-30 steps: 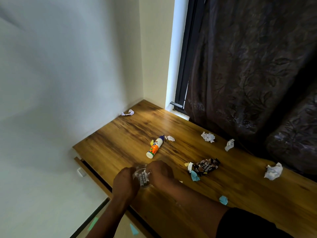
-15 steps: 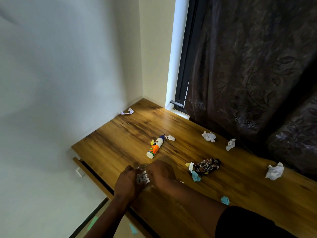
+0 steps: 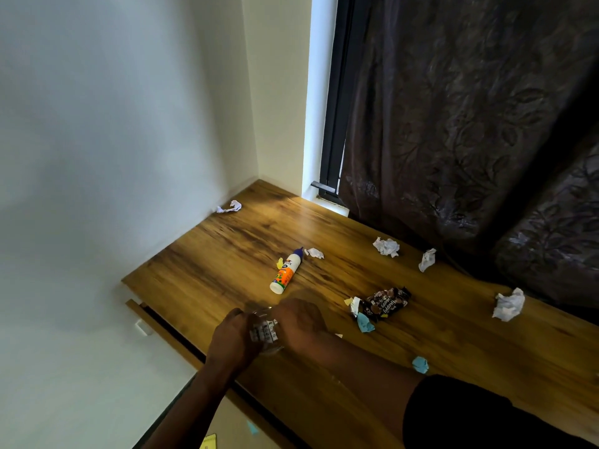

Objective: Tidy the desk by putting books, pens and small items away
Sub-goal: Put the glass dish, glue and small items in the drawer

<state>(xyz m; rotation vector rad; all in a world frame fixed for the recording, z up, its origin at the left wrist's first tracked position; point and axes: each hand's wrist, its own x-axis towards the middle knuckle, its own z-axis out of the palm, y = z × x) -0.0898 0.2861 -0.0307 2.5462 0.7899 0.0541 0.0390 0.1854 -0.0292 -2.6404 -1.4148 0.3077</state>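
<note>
Now clasping a small clear jar (image 3: 264,332) in both hands' grip near the table (image 3: 227,254) edge; next, probably stowing it away.

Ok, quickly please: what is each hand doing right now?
Left hand: closed around a small clear container with white pieces inside.
Right hand: closed on the same container, from the other side.

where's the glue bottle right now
In the head view, the glue bottle lies on its side mid-desk, just beyond the hands, with a small crumpled paper by its cap.
</note>
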